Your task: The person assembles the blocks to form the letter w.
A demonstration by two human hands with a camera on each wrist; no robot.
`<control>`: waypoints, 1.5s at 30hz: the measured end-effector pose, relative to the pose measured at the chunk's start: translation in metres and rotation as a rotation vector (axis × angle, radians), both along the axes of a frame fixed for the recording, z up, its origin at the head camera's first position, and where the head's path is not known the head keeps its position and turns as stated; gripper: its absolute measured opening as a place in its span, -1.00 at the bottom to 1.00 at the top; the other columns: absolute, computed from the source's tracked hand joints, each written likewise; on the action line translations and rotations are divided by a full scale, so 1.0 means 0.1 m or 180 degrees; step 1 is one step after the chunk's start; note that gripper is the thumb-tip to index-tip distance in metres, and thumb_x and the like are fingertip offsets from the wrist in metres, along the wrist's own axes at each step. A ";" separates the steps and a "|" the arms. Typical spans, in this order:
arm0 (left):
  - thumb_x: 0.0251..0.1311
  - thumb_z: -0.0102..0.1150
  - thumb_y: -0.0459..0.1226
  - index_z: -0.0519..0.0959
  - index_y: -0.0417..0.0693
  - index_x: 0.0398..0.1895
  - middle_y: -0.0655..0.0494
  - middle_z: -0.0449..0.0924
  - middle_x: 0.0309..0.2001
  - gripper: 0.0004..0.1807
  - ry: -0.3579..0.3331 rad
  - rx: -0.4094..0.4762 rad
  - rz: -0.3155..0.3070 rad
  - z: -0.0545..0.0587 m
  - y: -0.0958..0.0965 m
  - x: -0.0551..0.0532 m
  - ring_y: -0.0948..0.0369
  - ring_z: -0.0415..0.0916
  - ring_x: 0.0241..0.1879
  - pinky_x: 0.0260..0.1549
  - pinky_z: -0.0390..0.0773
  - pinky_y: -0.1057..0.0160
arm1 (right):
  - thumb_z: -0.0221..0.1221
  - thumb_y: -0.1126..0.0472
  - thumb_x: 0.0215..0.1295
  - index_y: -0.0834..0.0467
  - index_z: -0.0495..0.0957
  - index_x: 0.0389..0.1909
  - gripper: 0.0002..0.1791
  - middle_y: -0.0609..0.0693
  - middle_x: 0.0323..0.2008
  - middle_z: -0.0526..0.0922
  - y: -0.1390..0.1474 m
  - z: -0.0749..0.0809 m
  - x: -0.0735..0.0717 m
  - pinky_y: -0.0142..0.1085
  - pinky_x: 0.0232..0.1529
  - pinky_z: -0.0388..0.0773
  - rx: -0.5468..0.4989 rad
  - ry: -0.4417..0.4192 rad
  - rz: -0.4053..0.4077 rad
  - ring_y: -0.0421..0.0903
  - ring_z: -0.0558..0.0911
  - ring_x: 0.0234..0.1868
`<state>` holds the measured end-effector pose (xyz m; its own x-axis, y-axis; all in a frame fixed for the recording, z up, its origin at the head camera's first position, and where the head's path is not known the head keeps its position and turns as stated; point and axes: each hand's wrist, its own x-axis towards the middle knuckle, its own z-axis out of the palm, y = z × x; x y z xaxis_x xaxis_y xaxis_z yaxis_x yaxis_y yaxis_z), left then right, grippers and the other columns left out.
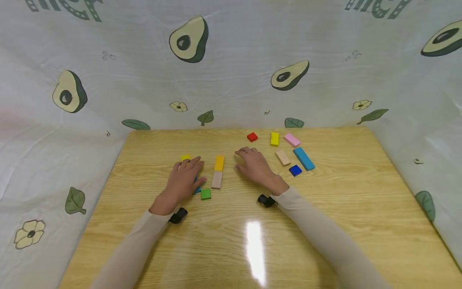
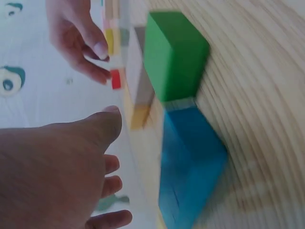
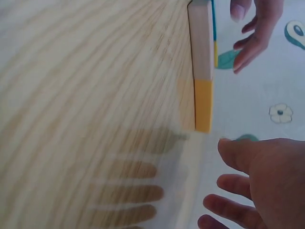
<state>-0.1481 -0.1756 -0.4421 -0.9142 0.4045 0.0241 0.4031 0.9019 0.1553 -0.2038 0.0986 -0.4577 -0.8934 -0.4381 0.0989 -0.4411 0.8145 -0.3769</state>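
My left hand (image 1: 182, 180) hovers with fingers spread over a blue block (image 2: 193, 162), hiding most of it in the head view. A green block (image 2: 176, 57) stands at the blue block's near end. Beyond the left fingertips a yellow block (image 1: 185, 157) peeks out. Between the two hands, an orange block (image 1: 219, 163) and a pale pinkish-beige block (image 1: 217, 180) lie end to end in a line. My right hand (image 1: 256, 166) is held above the table to the right of that line, its fingers loosely bent around nothing, as the right wrist view shows.
Right of the right hand lie a red block (image 1: 252, 137), a yellow block (image 1: 274, 139), a pink block (image 1: 292, 140), a beige block (image 1: 282, 158), a long light-blue block (image 1: 304, 158) and a dark-blue block (image 1: 295, 170). Avocado-print cloth (image 1: 231, 80) hangs behind the wooden table (image 1: 325, 241).
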 end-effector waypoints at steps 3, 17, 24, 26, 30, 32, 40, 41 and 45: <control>0.52 0.24 -0.06 0.41 -0.19 0.53 -0.17 0.28 0.59 -0.35 -0.0066 0.0068 -0.0127 -0.02 0.12 -0.05 -0.20 0.31 0.46 0.44 0.24 -0.30 | 0.30 0.09 0.51 0.25 0.56 0.39 -0.46 0.21 0.34 0.57 0.12 -0.01 -0.02 0.08 0.30 0.50 -0.0016 0.0035 -0.0073 0.22 0.53 0.29; 0.59 0.14 -0.08 0.39 -0.18 0.56 -0.12 0.23 0.62 -0.38 -0.0186 0.0079 -0.0453 -0.11 0.40 -0.16 -0.17 0.27 0.50 0.47 0.22 -0.27 | 0.30 0.13 0.50 0.31 0.53 0.39 -0.45 0.27 0.34 0.56 0.51 0.00 -0.24 0.14 0.35 0.45 -0.0033 0.0079 -0.0350 0.28 0.51 0.31; 0.59 0.13 -0.06 0.36 -0.17 0.58 -0.09 0.24 0.62 -0.36 -0.0190 -0.0051 -0.0474 -0.14 0.40 -0.14 -0.15 0.29 0.49 0.46 0.25 -0.25 | 0.27 0.16 0.51 0.33 0.49 0.42 -0.44 0.29 0.36 0.52 0.56 0.03 -0.44 0.16 0.33 0.45 -0.0030 0.0065 -0.0376 0.31 0.48 0.32; 0.58 0.13 -0.05 0.37 -0.17 0.58 -0.09 0.25 0.61 -0.35 -0.0169 -0.0059 -0.0484 -0.15 0.40 -0.13 -0.15 0.31 0.47 0.44 0.27 -0.25 | 0.27 0.18 0.52 0.34 0.49 0.42 -0.45 0.29 0.36 0.52 0.56 0.03 -0.50 0.16 0.32 0.46 -0.0034 0.0077 -0.0368 0.31 0.48 0.32; 0.57 0.15 -0.04 0.38 -0.16 0.57 -0.08 0.27 0.61 -0.36 -0.0128 -0.0047 -0.0501 -0.15 0.40 -0.13 -0.14 0.33 0.45 0.42 0.30 -0.25 | 0.26 0.20 0.52 0.35 0.49 0.42 -0.45 0.30 0.37 0.51 0.55 0.02 -0.61 0.14 0.32 0.46 -0.0018 0.0098 -0.0342 0.30 0.48 0.31; 0.57 0.15 -0.04 0.39 -0.15 0.57 -0.07 0.27 0.60 -0.36 -0.0129 -0.0038 -0.0506 -0.16 0.40 -0.13 -0.14 0.33 0.45 0.41 0.30 -0.26 | 0.25 0.21 0.53 0.35 0.47 0.43 -0.45 0.30 0.40 0.49 0.54 0.01 -0.65 0.13 0.35 0.45 0.0024 0.0072 -0.0336 0.30 0.47 0.33; 0.56 0.18 -0.05 0.40 -0.15 0.56 -0.07 0.28 0.60 -0.36 -0.0161 0.0026 -0.0512 -0.16 0.39 -0.13 -0.15 0.33 0.45 0.40 0.29 -0.27 | 0.18 0.26 0.57 0.33 0.41 0.49 -0.45 0.28 0.51 0.39 0.48 0.02 -0.81 0.08 0.44 0.39 0.0202 -0.0048 -0.0208 0.30 0.42 0.42; 0.56 0.18 -0.05 0.40 -0.15 0.56 -0.07 0.28 0.60 -0.36 -0.0165 0.0036 -0.0512 -0.15 0.39 -0.13 -0.15 0.33 0.45 0.40 0.30 -0.27 | 0.18 0.27 0.57 0.33 0.41 0.49 -0.45 0.28 0.51 0.39 0.48 0.02 -0.83 0.08 0.43 0.39 0.0222 -0.0045 -0.0181 0.30 0.42 0.42; 0.57 0.17 -0.06 0.41 -0.16 0.55 -0.07 0.28 0.60 -0.38 -0.0193 0.0074 -0.0520 -0.15 0.39 -0.14 -0.15 0.33 0.45 0.39 0.30 -0.28 | 0.21 0.30 0.55 0.33 0.45 0.46 -0.48 0.28 0.48 0.42 0.46 0.01 -0.89 0.09 0.39 0.43 0.0251 -0.0075 -0.0106 0.30 0.43 0.40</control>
